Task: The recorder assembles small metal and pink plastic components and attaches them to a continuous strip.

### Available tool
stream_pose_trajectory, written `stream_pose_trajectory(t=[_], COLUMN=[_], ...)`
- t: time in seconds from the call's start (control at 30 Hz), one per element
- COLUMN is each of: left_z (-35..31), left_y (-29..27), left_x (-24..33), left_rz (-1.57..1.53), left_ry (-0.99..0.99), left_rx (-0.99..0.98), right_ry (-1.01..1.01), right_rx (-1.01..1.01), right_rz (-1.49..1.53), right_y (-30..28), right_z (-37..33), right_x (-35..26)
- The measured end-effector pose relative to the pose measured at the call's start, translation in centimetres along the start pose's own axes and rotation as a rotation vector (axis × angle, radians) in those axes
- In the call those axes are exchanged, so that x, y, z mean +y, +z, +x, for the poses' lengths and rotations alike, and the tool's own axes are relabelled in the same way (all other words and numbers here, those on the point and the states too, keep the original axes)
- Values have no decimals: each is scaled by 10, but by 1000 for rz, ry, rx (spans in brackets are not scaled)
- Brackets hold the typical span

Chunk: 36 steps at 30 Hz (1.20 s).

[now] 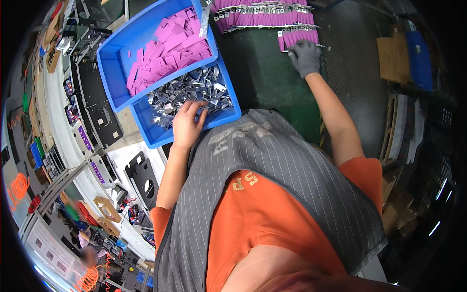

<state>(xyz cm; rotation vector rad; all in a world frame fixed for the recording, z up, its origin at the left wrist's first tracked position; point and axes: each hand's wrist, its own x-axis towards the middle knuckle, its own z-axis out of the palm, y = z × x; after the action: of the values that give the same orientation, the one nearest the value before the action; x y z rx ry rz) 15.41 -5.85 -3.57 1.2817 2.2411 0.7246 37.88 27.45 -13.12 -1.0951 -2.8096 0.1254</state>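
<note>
My bare left hand (188, 122) reaches into the near blue bin, its fingers curled down among small shiny metal brackets (168, 97). Whatever lies between those fingertips is hidden. At the far right, my right hand (306, 58) wears a grey glove. Its fingers are bent over the near edge of a short row of purple pieces (300, 36) with metal ends, gripping the row's edge. Flat purple rectangles (170, 46) lie heaped in the farther blue bin (113, 63), which overlaps the near bin (151, 138).
Longer rows of purple pieces with metal ends (267, 17) lie on the dark green surface (258, 73) beyond. A clear plastic strip (205, 22) hangs over the far bin's rim. Black plates (97, 92) are at left; cardboard (393, 58) and a blue panel (419, 61) are at right.
</note>
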Motion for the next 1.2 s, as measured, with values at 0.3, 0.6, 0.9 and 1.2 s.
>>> stream_pose_trajectory(t=[0.3, 0.6, 0.9, 1.2], left_z=[-1, -2, 17, 118], left_y=[16, 14, -38, -92], left_x=[-1, -16, 4, -9], left_rz=[18, -306, -356, 276], left_ry=[41, -137, 9, 246], left_rx=[92, 373, 481, 403], right_ry=[65, -767, -558, -715], right_rx=[-73, -70, -739, -452], right_rz=[-131, 609, -198, 239], right_y=[12, -85, -18, -59], right_z=[24, 3, -12, -15], right_x=[-11, -167, -282, -256])
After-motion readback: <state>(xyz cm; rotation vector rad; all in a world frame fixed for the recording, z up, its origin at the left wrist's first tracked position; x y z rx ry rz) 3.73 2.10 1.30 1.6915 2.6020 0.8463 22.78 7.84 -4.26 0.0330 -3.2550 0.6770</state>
